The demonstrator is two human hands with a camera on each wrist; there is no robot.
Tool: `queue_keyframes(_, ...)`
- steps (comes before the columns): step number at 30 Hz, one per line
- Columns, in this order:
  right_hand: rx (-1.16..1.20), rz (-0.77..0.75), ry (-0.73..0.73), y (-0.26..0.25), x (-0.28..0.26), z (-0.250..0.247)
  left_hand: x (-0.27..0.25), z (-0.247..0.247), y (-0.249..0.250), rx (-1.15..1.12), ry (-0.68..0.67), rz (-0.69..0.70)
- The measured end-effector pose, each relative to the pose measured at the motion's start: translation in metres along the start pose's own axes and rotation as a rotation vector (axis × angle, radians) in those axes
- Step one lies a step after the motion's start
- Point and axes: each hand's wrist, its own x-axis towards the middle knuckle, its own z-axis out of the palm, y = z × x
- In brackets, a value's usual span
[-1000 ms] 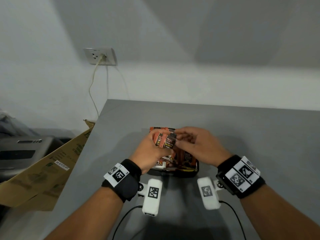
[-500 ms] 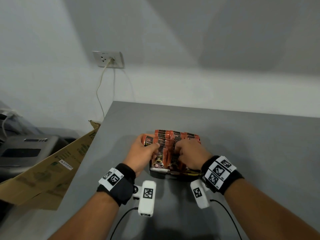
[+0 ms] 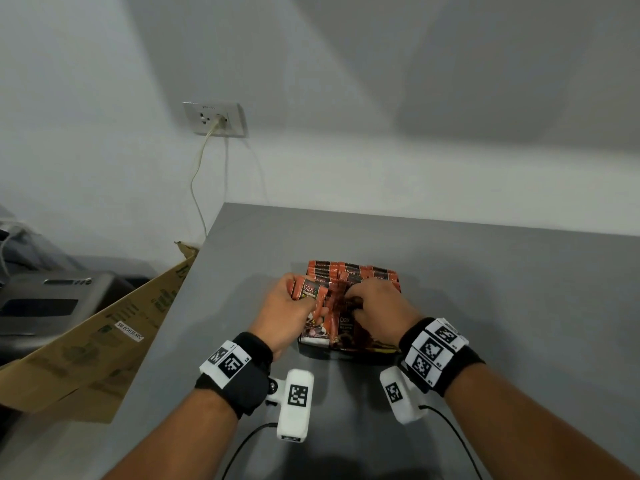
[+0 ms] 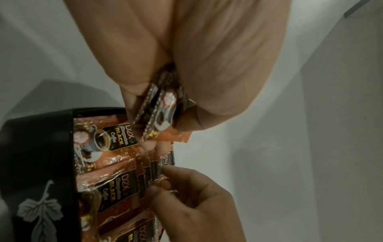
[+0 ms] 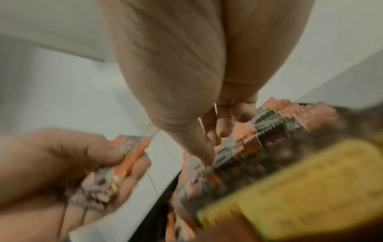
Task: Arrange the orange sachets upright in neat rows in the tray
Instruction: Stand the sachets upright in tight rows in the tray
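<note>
A black tray point(image 3: 346, 355) with a leaf print on its wall point(image 4: 37, 163) sits on the grey table. It holds several orange sachets point(image 3: 353, 271) standing upright in rows, labelled black coffee point(image 4: 107, 144). My left hand point(image 3: 304, 299) grips a small bundle of sachets point(image 3: 310, 292) beside the tray's left edge, pinched between thumb and fingers point(image 4: 161, 114). My right hand point(image 3: 353, 299) is down on the tray. Its thumb and forefinger point(image 4: 176, 170) pinch the tops of standing sachets point(image 5: 269, 124). The right wrist view is blurred.
The grey table point(image 3: 485, 306) ends in a left edge, with a flattened cardboard box point(image 3: 86, 341) leaning beyond it. A wall socket point(image 3: 214, 118) with a cable is behind. A dark grey device point(image 3: 45, 299) sits at the far left.
Both hands came down from above the tray. The left hand now holds its bundle at the tray's left side. The right hand moved onto the standing sachets.
</note>
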Motion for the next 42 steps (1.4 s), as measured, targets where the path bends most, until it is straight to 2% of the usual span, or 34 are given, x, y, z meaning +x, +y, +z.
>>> queue_keyframes(3,0.233,0.017,0.086,-0.007,-0.004,-0.016,-0.001,0.0,0.001,0.022,-0.007,0.037)
queue_keyframes(5,0.449,0.021,0.061,-0.016,-0.004,-0.025,0.0,0.001,0.002,0.023,-0.041,0.062)
queue_keyframes(7,0.507,0.005,0.054,-0.023,-0.002,-0.028,0.0,0.003,0.003,0.02,-0.073,0.077)
queue_keyframes(9,0.483,-0.01,0.099,-0.027,0.001,-0.029,0.0,0.003,0.005,0.014,-0.063,0.079)
queue_keyframes(12,0.437,0.057,0.157,-0.026,0.006,-0.027,0.0,-0.003,0.01,-0.018,0.099,0.086)
queue_keyframes(15,0.312,0.083,0.067,-0.03,0.008,-0.017,0.003,-0.015,0.011,-0.067,0.251,0.051)
queue_keyframes(20,0.172,0.055,-0.001,-0.036,0.013,0.002,0.002,-0.029,0.004,0.02,0.323,0.043)
queue_keyframes(24,0.033,0.02,-0.086,-0.039,0.016,0.006,-0.001,-0.034,0.0,0.058,0.313,0.034)
queue_keyframes(34,-0.025,-0.026,-0.15,-0.045,0.019,0.007,-0.005,-0.028,0.001,0.08,0.285,0.063)
queue_keyframes(42,0.091,-0.019,-0.064,-0.041,0.019,0.013,-0.005,-0.028,-0.004,0.145,0.234,0.071)
